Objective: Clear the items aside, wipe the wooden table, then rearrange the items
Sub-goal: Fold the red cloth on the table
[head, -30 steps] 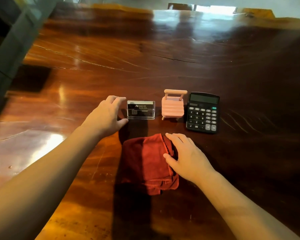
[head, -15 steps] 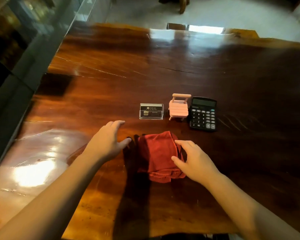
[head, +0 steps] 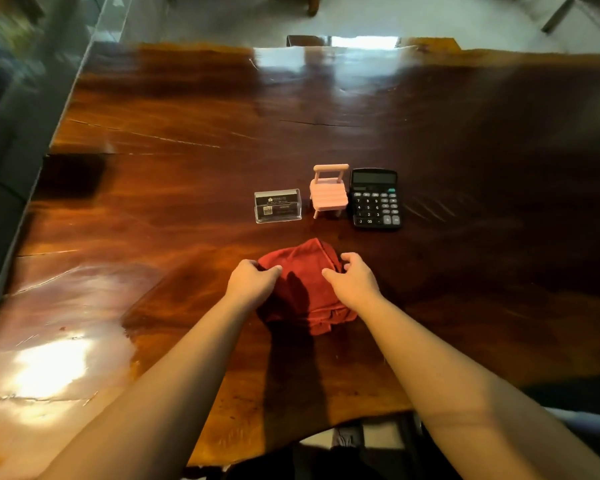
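On the table (head: 174, 188), a row stands: card holder (head: 278, 206) at left, toy chair (head: 328, 191) in the middle, calculator (head: 375, 199) at right, just beside the chair. A cloth (head: 307, 285) lies nearer the person, before the row, apart from it.

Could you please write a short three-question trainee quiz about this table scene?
1. True or false: both hands touch the red cloth.
2. Which item stands between the card holder and the calculator? A) a mug B) the pink miniature chair C) a stapler
3. Fill in: the three items stand in a row ____ the cloth, farther from the person.

Key: 1 true, left hand and right hand rest on its sides. 2 B. 3 beyond.
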Demonstrator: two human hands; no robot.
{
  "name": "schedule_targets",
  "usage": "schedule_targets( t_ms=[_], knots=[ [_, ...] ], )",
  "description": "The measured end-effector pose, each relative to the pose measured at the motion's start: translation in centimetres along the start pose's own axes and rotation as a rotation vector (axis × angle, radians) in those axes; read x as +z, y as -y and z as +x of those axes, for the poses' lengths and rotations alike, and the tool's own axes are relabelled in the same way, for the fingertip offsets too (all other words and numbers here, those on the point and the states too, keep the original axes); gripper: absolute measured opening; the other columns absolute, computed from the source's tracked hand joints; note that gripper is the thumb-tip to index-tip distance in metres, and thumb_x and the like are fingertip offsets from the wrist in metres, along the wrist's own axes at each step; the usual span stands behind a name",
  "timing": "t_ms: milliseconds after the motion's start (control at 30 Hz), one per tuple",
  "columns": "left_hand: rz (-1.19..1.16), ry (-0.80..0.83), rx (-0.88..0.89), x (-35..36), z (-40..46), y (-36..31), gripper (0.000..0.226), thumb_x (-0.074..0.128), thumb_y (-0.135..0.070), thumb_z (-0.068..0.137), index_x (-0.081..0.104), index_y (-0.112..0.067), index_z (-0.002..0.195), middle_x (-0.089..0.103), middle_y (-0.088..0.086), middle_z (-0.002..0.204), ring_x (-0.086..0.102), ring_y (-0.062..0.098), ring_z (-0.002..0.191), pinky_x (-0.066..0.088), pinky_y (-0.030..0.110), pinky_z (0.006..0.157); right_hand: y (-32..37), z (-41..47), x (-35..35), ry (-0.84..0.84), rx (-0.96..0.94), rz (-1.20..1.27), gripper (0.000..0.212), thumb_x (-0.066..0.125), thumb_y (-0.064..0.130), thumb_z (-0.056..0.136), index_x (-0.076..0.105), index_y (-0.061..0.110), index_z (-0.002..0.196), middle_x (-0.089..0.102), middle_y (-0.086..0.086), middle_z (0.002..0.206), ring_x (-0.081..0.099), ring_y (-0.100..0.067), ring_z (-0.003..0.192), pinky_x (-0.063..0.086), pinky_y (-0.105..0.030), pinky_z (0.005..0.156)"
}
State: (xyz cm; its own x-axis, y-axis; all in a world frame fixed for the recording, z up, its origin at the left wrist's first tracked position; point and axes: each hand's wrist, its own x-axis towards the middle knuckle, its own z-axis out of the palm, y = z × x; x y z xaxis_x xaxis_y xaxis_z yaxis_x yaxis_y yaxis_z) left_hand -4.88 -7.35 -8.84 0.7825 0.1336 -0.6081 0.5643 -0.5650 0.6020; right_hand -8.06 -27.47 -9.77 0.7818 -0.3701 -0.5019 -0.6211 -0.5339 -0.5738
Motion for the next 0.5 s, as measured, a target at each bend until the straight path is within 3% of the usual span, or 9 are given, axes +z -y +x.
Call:
schedule_targets(
  t_ms=[67, 233, 300, 367, 433, 500],
  knots=[
    [-0.031, -0.011, -0.028, 0.6, 0.2, -0.1, 0.038, 0.071, -0.044, 0.08, 0.072, -0.008, 0.09, 0.069, 0.006, 0.082, 0.071, 0.03, 0.084, 0.057, 0.041, 0.076, 0.1, 0.6, 0.3, -0.033, 0.024, 0.013, 0.067, 0.072, 0.042, 0.086, 0.05, 0.014, 0.143, 0.059, -0.014, 0.138, 0.06, -0.029, 0.122, 0.047, -0.037, 0.1],
    [-0.119, 0.015, -0.086, 1.4, 0.7, -0.1, 0.042, 0.074, -0.035, 0.081, 0.071, -0.007, 0.112, 0.072, 0.009, 0.108, 0.069, 0.028, 0.097, 0.056, 0.036, 0.082, 0.2, 1.7, 1.1, -0.035, 0.04, 0.09, 0.061, 0.076, 0.044, 0.083, 0.064, 0.007, 0.13, 0.068, -0.012, 0.127, 0.062, -0.03, 0.119, 0.048, -0.036, 0.095],
    [-0.204, 0.064, -0.068, 1.5, 0.3, -0.4, 0.033, 0.074, -0.033, 0.081, 0.071, -0.012, 0.106, 0.073, 0.004, 0.106, 0.069, 0.022, 0.093, 0.056, 0.034, 0.079, 0.0, 1.7, 1.0, -0.031, 0.027, 0.1, 0.029, 0.075, 0.038, 0.081, 0.073, 0.009, 0.086, 0.072, -0.008, 0.086, 0.068, -0.027, 0.088, 0.05, -0.037, 0.074],
    [-0.278, 0.141, -0.024, 1.3, -0.7, -0.6, 0.02, 0.071, -0.03, 0.082, 0.069, -0.013, 0.093, 0.073, 0.003, 0.094, 0.067, 0.02, 0.085, 0.051, 0.034, 0.073, -0.2, 1.2, 0.7, 0.023, 0.017, 0.155, 0.036, 0.073, 0.03, 0.079, 0.052, 0.014, 0.054, 0.049, 0.0, 0.055, 0.051, -0.02, 0.06, 0.037, -0.035, 0.055],
    [-0.363, 0.235, 0.01, 1.1, -1.8, -0.7, 0.014, 0.066, -0.024, 0.082, 0.066, -0.014, 0.092, 0.073, 0.008, 0.092, 0.067, 0.025, 0.09, 0.05, 0.038, 0.076, -0.3, 0.3, 0.0, 0.061, 0.008, 0.219, 0.036, 0.072, 0.026, 0.077, 0.047, 0.017, 0.052, 0.041, 0.0, 0.054, 0.044, -0.019, 0.058, 0.035, -0.033, 0.056],
    [-0.455, 0.324, 0.031, 0.8, -2.9, -1.0, 0.021, 0.06, -0.018, 0.083, 0.066, -0.012, 0.102, 0.075, 0.013, 0.104, 0.069, 0.029, 0.102, 0.052, 0.043, 0.088, -0.6, -0.8, -1.2, 0.116, 0.018, 0.263, 0.021, 0.07, 0.027, 0.077, 0.06, 0.013, 0.066, 0.049, -0.005, 0.063, 0.05, -0.02, 0.063, 0.042, -0.035, 0.059]
  ],
)
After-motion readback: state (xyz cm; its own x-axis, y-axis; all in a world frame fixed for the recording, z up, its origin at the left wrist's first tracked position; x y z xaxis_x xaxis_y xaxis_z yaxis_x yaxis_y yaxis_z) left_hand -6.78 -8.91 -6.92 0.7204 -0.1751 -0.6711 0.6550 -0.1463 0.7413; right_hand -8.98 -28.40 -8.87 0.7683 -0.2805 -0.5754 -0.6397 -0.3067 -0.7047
